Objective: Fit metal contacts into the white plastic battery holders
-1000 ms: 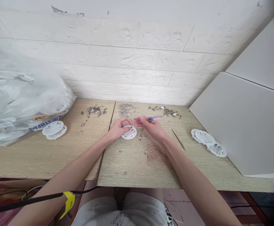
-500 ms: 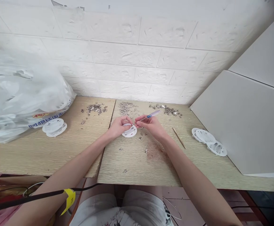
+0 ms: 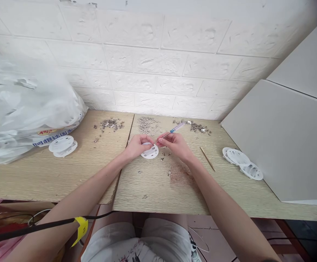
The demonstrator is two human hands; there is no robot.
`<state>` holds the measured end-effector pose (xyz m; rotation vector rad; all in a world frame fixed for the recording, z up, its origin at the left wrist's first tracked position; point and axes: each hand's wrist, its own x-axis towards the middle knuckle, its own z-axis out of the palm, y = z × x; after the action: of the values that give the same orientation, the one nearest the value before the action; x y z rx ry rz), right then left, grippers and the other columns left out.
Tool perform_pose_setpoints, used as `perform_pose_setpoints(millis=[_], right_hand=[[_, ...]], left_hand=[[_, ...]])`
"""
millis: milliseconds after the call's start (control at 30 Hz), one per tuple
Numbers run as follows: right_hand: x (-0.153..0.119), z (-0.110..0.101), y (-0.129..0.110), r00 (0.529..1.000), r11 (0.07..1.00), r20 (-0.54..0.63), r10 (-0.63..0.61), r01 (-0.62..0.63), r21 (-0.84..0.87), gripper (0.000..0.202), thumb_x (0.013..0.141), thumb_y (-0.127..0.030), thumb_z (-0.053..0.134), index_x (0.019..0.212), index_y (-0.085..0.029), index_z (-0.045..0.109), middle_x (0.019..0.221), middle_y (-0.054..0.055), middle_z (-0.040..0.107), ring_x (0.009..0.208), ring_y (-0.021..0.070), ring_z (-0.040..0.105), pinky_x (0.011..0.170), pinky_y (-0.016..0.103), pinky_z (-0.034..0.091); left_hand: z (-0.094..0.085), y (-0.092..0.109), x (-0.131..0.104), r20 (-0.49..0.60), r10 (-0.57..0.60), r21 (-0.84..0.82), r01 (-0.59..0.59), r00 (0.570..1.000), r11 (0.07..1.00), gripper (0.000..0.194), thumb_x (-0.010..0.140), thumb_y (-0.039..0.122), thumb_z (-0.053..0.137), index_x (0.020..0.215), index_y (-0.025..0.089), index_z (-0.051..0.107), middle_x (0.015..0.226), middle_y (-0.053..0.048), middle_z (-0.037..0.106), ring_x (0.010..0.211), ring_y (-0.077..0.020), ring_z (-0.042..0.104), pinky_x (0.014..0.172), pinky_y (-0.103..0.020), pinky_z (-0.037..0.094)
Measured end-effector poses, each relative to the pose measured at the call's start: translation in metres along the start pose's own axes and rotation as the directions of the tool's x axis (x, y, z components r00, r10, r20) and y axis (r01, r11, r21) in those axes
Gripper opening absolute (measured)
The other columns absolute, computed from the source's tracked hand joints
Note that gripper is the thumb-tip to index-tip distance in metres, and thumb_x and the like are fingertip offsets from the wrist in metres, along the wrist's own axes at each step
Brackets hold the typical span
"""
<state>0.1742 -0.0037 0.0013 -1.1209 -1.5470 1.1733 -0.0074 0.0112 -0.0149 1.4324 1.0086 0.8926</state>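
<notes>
My left hand (image 3: 139, 147) grips the upper left edge of a round white plastic piece (image 3: 151, 153), which rests on the table with slots showing in its face. In my right hand (image 3: 175, 145) is a thin screwdriver (image 3: 177, 127) with a clear, bluish handle. Its handle points up and to the right, and its tip meets the plastic piece close to my left fingertips. What lies right at the tip is too small to make out. Several small metal parts (image 3: 163, 156) lie on the table just right of the white piece.
Piles of small metal parts (image 3: 147, 125) line the wall side. A wooden stick (image 3: 207, 159) lies right of my right hand. White round pieces (image 3: 237, 157) are stacked at the right by a grey panel (image 3: 289, 145), others (image 3: 63, 146) at the left beside a large plastic bag (image 3: 30, 105).
The screwdriver handle has tipped slightly, while its tip stays at the white piece. Both hands keep nearly the same place. The whole view has shifted a little.
</notes>
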Motion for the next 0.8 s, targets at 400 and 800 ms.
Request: perform_pose_setpoints(millis=[400, 800], right_hand=[[0.0005, 0.0016, 0.0015, 0.999, 0.998, 0.029, -0.046, 0.048, -0.040, 0.023, 0.077, -0.038, 0.067, 0.081, -0.016, 0.068, 0.078, 0.006, 0.072, 0.074, 0.0184, 0.067, 0.072, 0.034, 0.054], [0.0002, 0.0021, 0.0032, 0.996, 0.988, 0.015, -0.086, 0.087, -0.130, 0.019, 0.077, -0.035, 0.066, 0.080, -0.016, 0.069, 0.079, 0.006, 0.071, 0.073, 0.0194, 0.067, 0.068, 0.032, 0.053]], left_hand=[[0.0005, 0.0027, -0.0016, 0.014, -0.046, -0.033, 0.046, 0.999, 0.998, 0.023, 0.061, 0.016, 0.069, 0.083, 0.014, 0.060, 0.070, -0.003, 0.069, 0.057, -0.0129, 0.061, 0.052, -0.021, 0.043], [0.0001, 0.0000, -0.0004, 0.015, -0.053, -0.046, 0.054, 0.998, 0.997, 0.018, 0.062, 0.014, 0.068, 0.079, 0.013, 0.063, 0.070, -0.003, 0.069, 0.057, -0.0123, 0.061, 0.053, -0.021, 0.044]])
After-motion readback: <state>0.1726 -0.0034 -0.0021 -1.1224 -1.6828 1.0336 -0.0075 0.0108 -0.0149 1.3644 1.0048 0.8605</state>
